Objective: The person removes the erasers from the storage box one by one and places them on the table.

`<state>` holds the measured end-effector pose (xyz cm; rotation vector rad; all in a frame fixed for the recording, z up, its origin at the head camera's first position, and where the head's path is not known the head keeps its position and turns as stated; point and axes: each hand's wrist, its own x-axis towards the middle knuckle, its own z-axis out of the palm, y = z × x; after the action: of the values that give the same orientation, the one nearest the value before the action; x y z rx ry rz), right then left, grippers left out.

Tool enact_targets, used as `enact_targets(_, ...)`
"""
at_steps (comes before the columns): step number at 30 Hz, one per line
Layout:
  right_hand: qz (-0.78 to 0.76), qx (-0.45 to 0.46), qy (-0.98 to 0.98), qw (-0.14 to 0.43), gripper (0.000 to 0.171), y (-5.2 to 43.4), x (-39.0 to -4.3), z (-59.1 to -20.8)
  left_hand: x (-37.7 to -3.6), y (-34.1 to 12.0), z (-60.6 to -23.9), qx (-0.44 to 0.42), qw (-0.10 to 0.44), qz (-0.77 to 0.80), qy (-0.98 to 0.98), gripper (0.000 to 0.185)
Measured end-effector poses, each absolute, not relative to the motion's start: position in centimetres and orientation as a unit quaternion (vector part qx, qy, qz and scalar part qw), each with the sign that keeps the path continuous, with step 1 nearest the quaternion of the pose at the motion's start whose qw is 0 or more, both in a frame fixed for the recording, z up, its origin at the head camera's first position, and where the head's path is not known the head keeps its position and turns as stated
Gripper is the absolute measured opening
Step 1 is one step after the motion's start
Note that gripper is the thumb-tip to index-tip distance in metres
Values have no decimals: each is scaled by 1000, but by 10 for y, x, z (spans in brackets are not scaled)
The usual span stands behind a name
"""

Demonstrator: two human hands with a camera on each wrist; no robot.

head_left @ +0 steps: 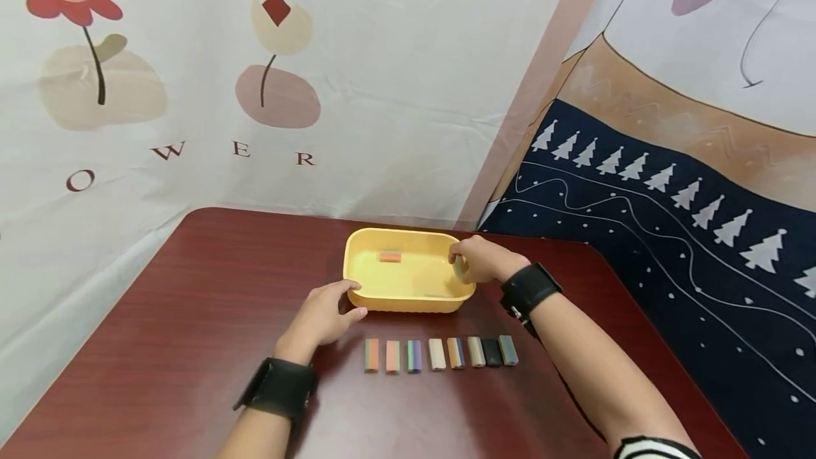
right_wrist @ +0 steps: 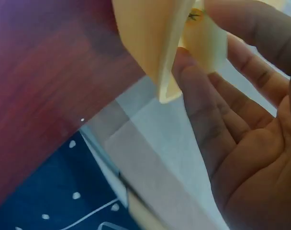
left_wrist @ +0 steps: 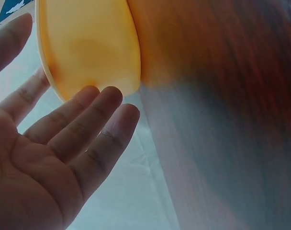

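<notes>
A yellow plastic basin stands toward the back of the table. My left hand is at its near left corner, fingers spread and loosely extended; in the left wrist view the fingertips overlap the basin's end. My right hand reaches over the right rim and pinches a small pale yellow-green block between thumb and fingers. An orange mark shows on that block's end. Inside the basin lies an orange block, near the back wall. Part of the pinched block is hidden by the fingers.
In front of the basin, several small two-tone blocks stand in a row, from an orange-green one to a grey-blue one, with a black block beside it. The dark red table meets printed cloth hangings behind.
</notes>
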<state>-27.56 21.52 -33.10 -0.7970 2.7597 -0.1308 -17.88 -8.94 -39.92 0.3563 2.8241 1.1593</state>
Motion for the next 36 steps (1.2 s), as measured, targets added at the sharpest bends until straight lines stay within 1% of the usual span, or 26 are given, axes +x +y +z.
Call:
enact_targets(5, -144, -254, 953, 76, 33, 245, -246, -330, -180, -91, -399, 117, 35, 370, 921, 44)
enact_targets(8, -175, -222, 957, 60, 35, 264, -227, -336, -180, -90, -400, 116, 38, 371, 921, 45)
enact_targets(13, -215, -156, 960, 85, 44, 291, -197, -349, -180, -88, -400, 119, 41, 372, 919, 45)
enact_targets(18, -239, -103, 959, 110, 44, 307, -178, -356, -180, -87, -398, 121, 42, 370, 920, 46)
enact_targets(30, -234, -30, 958, 162, 42, 315, -169, -385, -171, -93, -399, 121, 38, 352, 927, 46)
enact_targets(36, -225, -9, 960, 165, 43, 323, -164, -388, -171, -88, -398, 129, 36, 353, 926, 48)
